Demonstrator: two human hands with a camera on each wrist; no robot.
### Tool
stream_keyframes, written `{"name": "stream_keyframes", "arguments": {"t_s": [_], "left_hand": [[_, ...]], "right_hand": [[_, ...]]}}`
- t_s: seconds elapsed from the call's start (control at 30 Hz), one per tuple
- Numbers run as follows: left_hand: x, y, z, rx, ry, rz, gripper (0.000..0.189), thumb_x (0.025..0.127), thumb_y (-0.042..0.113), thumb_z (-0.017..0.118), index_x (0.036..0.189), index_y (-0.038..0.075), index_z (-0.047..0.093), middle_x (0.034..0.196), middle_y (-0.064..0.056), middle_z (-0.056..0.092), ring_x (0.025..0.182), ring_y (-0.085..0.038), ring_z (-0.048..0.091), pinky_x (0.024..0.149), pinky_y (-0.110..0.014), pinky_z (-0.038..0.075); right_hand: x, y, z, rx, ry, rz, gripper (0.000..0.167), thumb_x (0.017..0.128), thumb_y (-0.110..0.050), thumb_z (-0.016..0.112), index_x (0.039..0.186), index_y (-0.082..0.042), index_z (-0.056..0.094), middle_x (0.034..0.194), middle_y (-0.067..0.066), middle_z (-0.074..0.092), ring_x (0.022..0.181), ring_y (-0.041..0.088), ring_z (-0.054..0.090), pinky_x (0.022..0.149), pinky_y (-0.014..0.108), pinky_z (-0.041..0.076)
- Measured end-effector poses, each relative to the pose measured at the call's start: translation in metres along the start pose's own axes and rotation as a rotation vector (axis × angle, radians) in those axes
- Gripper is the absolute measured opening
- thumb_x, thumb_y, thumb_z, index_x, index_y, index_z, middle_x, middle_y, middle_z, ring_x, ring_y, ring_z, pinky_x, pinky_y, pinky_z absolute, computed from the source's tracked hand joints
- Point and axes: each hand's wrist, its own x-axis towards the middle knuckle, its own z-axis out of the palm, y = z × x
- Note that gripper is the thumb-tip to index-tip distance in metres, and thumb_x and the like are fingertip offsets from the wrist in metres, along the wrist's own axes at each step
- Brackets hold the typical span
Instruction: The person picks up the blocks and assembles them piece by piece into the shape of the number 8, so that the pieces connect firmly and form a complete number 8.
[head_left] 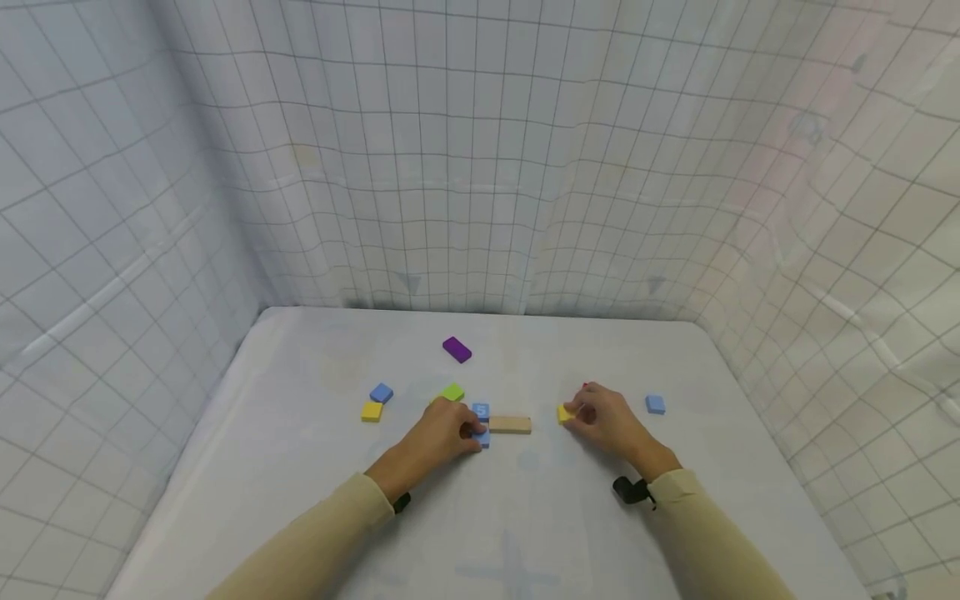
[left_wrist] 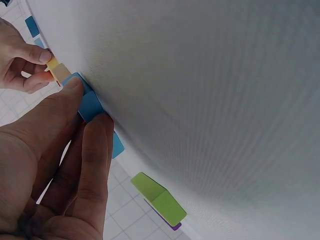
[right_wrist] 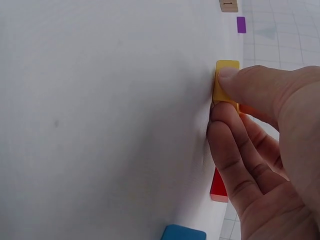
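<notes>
My left hand (head_left: 442, 433) pinches a small blue block (left_wrist: 91, 106) between thumb and fingers, low at the white table. Just behind that one, in the head view, lies a blue block marked 5 (head_left: 481, 410). A plain wooden bar (head_left: 510, 425) extends to the right from beside the two blue blocks. My right hand (head_left: 609, 422) holds a yellow block (right_wrist: 226, 82), thumb on one face and fingertips at its end. Partly hidden past the right fingers is a red block (right_wrist: 219, 187). A lime green block (head_left: 452, 392) shows beyond the left hand.
A purple block (head_left: 457, 349) lies farther back on the white table (head_left: 330, 350). At the left sit a blue block (head_left: 382, 393) and a yellow block (head_left: 372, 412). Another blue block (head_left: 656, 404) is right of my right hand. Grid-patterned cloth (head_left: 480, 167) encloses the back and sides.
</notes>
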Motion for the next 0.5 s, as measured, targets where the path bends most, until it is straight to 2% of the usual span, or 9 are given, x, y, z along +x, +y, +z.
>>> {"name": "stream_keyframes", "arguments": {"t_s": [0.17, 0.23, 0.3, 0.37, 0.5], "left_hand": [[-0.011, 0.022, -0.014, -0.012, 0.012, 0.032, 0.024, 0.091, 0.008, 0.101, 0.113, 0.003, 0.092, 0.103, -0.007, 0.089, 0.085, -0.007, 0.073, 0.079, -0.027, 0.068], [-0.017, 0.036, -0.023, -0.020, 0.014, 0.019, 0.024, 0.090, 0.004, 0.100, 0.113, 0.000, 0.091, 0.104, -0.010, 0.089, 0.085, -0.009, 0.074, 0.081, -0.028, 0.069], [-0.017, 0.039, -0.025, -0.027, 0.014, 0.007, 0.024, 0.090, 0.003, 0.099, 0.113, -0.001, 0.091, 0.104, -0.011, 0.089, 0.086, -0.010, 0.074, 0.082, -0.030, 0.070], [-0.017, 0.037, -0.024, -0.029, 0.017, 0.008, 0.025, 0.090, 0.004, 0.100, 0.113, 0.000, 0.091, 0.104, -0.010, 0.089, 0.086, -0.009, 0.073, 0.082, -0.029, 0.070], [-0.006, 0.010, -0.007, -0.007, 0.029, 0.049, 0.026, 0.090, 0.011, 0.103, 0.113, 0.006, 0.093, 0.104, -0.004, 0.089, 0.086, -0.004, 0.074, 0.079, -0.024, 0.067]], "right_hand": [[0.001, -0.002, 0.003, -0.006, -0.011, 0.020, 0.019, 0.097, -0.005, 0.094, 0.112, -0.007, 0.082, 0.108, 0.004, 0.074, 0.093, 0.011, 0.075, 0.082, 0.024, 0.065], [0.002, -0.003, 0.004, -0.008, -0.011, 0.016, 0.020, 0.097, -0.006, 0.095, 0.112, -0.008, 0.081, 0.108, 0.004, 0.075, 0.093, 0.011, 0.075, 0.083, 0.025, 0.066], [0.002, -0.003, 0.005, -0.006, -0.010, 0.008, 0.020, 0.098, -0.006, 0.094, 0.112, -0.008, 0.080, 0.109, 0.004, 0.075, 0.094, 0.010, 0.075, 0.083, 0.025, 0.066], [0.003, -0.003, 0.005, 0.001, -0.010, 0.001, 0.021, 0.098, -0.005, 0.094, 0.113, -0.008, 0.080, 0.110, 0.004, 0.076, 0.094, 0.010, 0.075, 0.083, 0.026, 0.065], [0.005, -0.004, 0.006, 0.017, -0.018, -0.007, 0.022, 0.098, -0.005, 0.094, 0.116, -0.009, 0.081, 0.113, 0.005, 0.078, 0.094, 0.010, 0.074, 0.083, 0.025, 0.065]]}}
